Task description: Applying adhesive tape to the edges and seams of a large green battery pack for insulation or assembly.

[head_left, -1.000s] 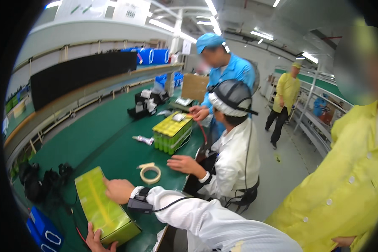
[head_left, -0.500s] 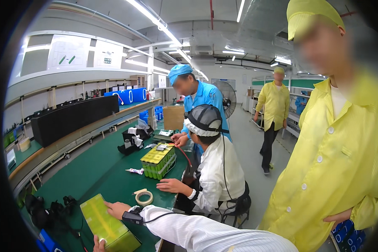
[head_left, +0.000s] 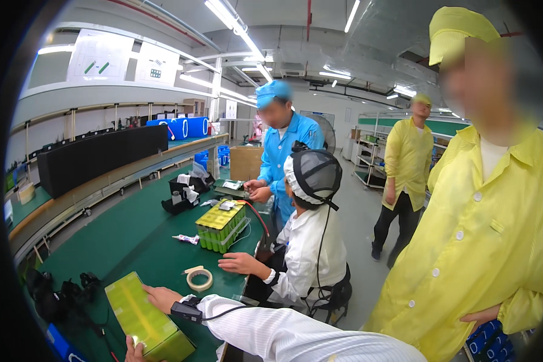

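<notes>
Fingers extended, the right hand rests on a glossy yellow-green rectangular block on the green tabletop; left hand touches its near side, grip unclear. Probably heavy, stiff and slick, it suits 2 hands, held low.

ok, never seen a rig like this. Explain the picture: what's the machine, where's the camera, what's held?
No machine: a person works with two bare hands. The view comes from a fisheye camera on that person's head, so straight edges bend near the rim.

The right hand, with a black device strapped at its wrist, rests on a yellow-green box. The left hand, partly cut off, touches the box's near end. The box sits on the green table; neither hand lifts it.

Farther along lie a tape roll, a small tube and a green pack of cylinders. The others in view are co-workers.
</notes>
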{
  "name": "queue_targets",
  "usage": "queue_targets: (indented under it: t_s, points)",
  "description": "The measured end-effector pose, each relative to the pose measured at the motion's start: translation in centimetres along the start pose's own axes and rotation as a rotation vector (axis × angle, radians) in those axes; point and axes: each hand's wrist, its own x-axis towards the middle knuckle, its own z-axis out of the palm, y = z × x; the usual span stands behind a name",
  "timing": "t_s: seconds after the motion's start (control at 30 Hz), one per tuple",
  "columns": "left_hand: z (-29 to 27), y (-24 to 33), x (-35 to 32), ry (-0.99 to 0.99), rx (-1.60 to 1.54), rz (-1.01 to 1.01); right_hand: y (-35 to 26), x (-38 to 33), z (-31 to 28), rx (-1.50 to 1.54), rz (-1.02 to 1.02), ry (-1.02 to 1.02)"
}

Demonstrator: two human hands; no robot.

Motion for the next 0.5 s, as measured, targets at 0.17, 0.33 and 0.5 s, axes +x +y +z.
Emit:
queue_targets:
  t_s: [0.17,0.33,0.5]
  points:
    - [0.3,0.5,1.0,0.013,-0.027,0.037,1.4,-1.0,-1.7,-0.139,-0.161,0.061]
    - [0.5,-0.9,0.2,0.013,-0.046,-0.035,-0.3,-5.0,-3.5,0.203,-0.136,-0.047]
    - [0.3,-0.6,1.3,-0.010,-0.100,-0.057,-1.9,-9.6,-5.9,0.216,-0.117,-0.034]
